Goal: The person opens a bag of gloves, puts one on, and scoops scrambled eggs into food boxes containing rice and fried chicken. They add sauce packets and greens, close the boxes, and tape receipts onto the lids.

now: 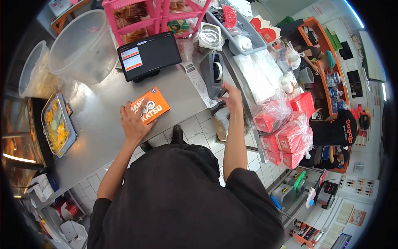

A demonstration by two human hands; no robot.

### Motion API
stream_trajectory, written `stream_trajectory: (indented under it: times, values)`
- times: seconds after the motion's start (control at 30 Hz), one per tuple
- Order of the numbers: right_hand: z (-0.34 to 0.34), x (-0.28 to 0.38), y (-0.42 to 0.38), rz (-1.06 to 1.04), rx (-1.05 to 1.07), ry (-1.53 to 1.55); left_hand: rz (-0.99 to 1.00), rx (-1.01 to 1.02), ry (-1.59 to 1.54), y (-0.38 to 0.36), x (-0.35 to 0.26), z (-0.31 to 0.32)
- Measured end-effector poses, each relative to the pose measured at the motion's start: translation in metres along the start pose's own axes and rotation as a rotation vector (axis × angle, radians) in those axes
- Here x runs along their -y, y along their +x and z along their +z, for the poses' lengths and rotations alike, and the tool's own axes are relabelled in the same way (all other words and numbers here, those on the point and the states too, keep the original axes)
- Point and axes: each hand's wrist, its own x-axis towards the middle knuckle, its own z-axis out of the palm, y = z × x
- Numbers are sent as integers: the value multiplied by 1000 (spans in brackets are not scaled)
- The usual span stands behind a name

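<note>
An orange box (156,104) with white "KATSU" lettering sits on the steel counter. My left hand (136,123) grips its left and near sides, fingers spread over the lettering and thumb at the near edge. My right hand (232,97) is closed at the near end of a dark grey tape dispenser (206,71), which holds a white-cored roll. Whether a strip of tape lies between those fingers is too small to tell. A long printed receipt (197,84) lies along the dispenser's left side, hanging towards the counter's front edge.
Behind the box stands a black tablet (159,58). Large clear tubs (85,45) and a tray of yellow food (56,128) are at left, a pink rack (137,16) at the back. Bagged red boxes (286,133) are stacked at right; co-workers (333,128) stand beyond.
</note>
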Motion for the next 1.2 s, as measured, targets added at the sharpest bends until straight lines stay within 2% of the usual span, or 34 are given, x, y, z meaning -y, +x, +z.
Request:
stream_trajectory:
  times: [0.07, 0.13, 0.2, 0.27, 0.3, 0.33, 0.4, 0.47, 0.53, 0.67, 0.73, 0.8, 0.87, 0.93, 0.97, 1.03, 1.1, 1.2]
  values:
    - [-25, -67, 23, -309, 172, 548, -19, -21, 14, 4, -6, 1]
    - [-3, -108, 25, -429, -106, 371, -52, -16, 21, 2, -13, 4]
    - [-5, -102, 10, -416, -69, 422, -90, -24, 30, 4, -16, 5]
    - [-4, -86, 6, -498, -375, -244, -97, -9, 30, 2, -17, 4]
    - [-6, -76, -10, -159, -396, -164, -90, -24, 26, 3, -18, 4]
    - [-4, -70, -30, -157, -386, -158, -88, -38, 26, 3, -16, 4]
    - [15, -53, -50, -197, -93, -451, -79, -99, 24, 12, -13, 9]
    - [73, -38, -92, -186, 364, -343, -106, -109, 31, -1, -16, 9]
    - [125, -52, -101, -141, 639, -402, -176, -76, -31, 9, -21, 12]
    - [170, -78, -83, -169, 659, -637, -221, -77, -18, 8, -22, 11]
    - [164, -72, -72, -412, 543, -751, -170, -10, -60, 8, -20, 3]
    - [165, -63, -66, -416, 501, -888, -179, 11, -40, 7, -17, 4]
    - [163, -49, -58, -633, 254, -1396, -159, -33, -56, 5, -18, 5]
    - [157, -39, -36, -543, 403, -1352, -187, -41, -61, 5, -16, 13]
    - [158, -26, -27, -560, 407, -1352, -213, -35, -70, 6, -16, 14]
    - [166, -3, -8, -956, 372, -1004, -222, -34, -55, 7, -15, 15]
    - [202, 28, -20, -1308, 239, -1106, -223, -20, -47, 4, -17, 17]
    - [241, 32, -12, -1409, 259, -1070, -221, -56, -26, 5, -17, 17]
